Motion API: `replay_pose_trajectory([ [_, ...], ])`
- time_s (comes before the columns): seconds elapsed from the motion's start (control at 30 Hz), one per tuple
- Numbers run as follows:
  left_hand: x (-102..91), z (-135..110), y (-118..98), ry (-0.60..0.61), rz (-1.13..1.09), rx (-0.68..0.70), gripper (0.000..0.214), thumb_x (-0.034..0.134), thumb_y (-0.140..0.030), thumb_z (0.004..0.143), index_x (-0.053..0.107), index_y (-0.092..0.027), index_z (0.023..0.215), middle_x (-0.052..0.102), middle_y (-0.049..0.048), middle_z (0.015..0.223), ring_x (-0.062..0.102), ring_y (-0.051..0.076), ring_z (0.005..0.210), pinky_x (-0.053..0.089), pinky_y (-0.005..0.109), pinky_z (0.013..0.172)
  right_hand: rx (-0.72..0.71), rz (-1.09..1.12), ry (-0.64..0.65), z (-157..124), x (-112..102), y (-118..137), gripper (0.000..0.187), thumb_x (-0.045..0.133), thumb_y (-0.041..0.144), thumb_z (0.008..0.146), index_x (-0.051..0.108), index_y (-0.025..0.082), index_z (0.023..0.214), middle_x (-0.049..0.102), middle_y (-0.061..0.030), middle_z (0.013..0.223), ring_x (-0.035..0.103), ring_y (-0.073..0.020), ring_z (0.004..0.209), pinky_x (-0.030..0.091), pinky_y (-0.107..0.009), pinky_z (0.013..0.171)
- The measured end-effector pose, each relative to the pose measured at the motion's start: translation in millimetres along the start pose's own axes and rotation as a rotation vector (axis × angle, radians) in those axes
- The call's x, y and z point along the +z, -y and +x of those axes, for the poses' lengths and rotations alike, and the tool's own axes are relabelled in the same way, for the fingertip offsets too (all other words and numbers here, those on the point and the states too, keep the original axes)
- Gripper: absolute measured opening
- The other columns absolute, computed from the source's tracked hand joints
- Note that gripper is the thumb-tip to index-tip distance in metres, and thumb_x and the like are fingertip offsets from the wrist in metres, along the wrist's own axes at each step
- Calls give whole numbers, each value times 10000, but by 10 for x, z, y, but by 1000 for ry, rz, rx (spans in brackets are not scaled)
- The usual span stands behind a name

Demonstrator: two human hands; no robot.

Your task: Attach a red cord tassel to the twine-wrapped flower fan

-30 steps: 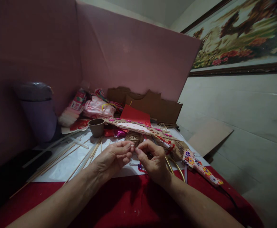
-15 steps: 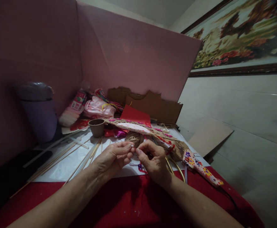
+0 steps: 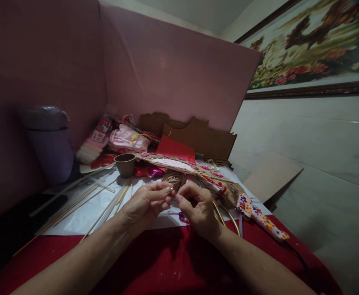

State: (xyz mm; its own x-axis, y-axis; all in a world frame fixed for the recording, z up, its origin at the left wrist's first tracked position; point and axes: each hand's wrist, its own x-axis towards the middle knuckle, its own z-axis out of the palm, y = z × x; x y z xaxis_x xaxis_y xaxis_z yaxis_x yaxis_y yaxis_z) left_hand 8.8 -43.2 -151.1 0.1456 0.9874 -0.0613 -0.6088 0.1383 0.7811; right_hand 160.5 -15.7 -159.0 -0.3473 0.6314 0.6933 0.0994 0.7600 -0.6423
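My left hand (image 3: 153,200) is closed in a pinch, thumb against the fingertips, with a small shiny pale spot at the thumb's tip. Almost touching it, my right hand (image 3: 199,207) pinches too, its thumb and forefinger pressed together. A trace of red shows between the two sets of fingertips, but what they hold is too small to name. Just below the right fingers, a purple bead (image 3: 181,215) rests with some red beside it. Behind the hands lie a ball of brown twine (image 3: 173,177) and a long twine-edged piece (image 3: 174,164) with pink decorations.
A brown cup (image 3: 125,167) and thin sticks (image 3: 74,205) are left of the hands. A floral-covered glue gun (image 3: 261,217) and gold rings (image 3: 233,219) sit right. Farther back are a purple tumbler (image 3: 50,151), red paper (image 3: 176,149) and cardboard (image 3: 204,141).
Both hands keep nearly the same place and pinch. The purple bead and the red beside it have shifted very slightly under my right hand.
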Motion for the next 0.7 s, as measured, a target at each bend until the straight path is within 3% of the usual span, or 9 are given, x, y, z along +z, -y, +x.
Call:
replay_pose_trajectory([
  [0.7,13,8,6,-39,-6,-7,192,711,15,613,660,-88,767,641,28,663,571,60,519,446,140,490,21,25,3,9,-1,5,160,531,211,796,514,175,640,420,57,499,361,-77,439,282,-204,416],
])
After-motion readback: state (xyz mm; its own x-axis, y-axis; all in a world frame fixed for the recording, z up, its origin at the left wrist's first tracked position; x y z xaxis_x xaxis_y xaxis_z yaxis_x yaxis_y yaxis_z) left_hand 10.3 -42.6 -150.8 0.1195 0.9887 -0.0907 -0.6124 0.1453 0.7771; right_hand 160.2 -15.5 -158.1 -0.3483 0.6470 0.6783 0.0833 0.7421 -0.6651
